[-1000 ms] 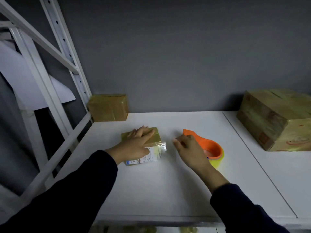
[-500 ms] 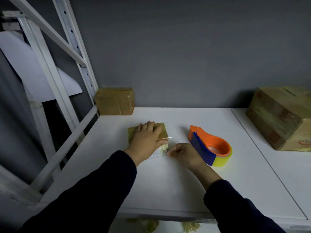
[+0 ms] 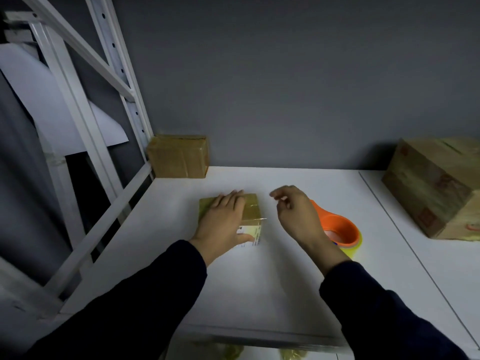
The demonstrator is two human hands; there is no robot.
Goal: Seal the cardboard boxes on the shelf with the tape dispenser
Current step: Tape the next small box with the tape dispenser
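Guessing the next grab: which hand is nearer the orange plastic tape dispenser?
Right. The right hand hangs at the left edge of the orange tape dispenser; the left hand rests farther left on the small brown cardboard box.

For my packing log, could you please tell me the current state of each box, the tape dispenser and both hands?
small box, closed, taped, on the shelf
left hand, flat, pressing the small box
right hand, loosely curled, holding nothing
tape dispenser, lying on the shelf, unheld
back box, taped shut
large box, closed
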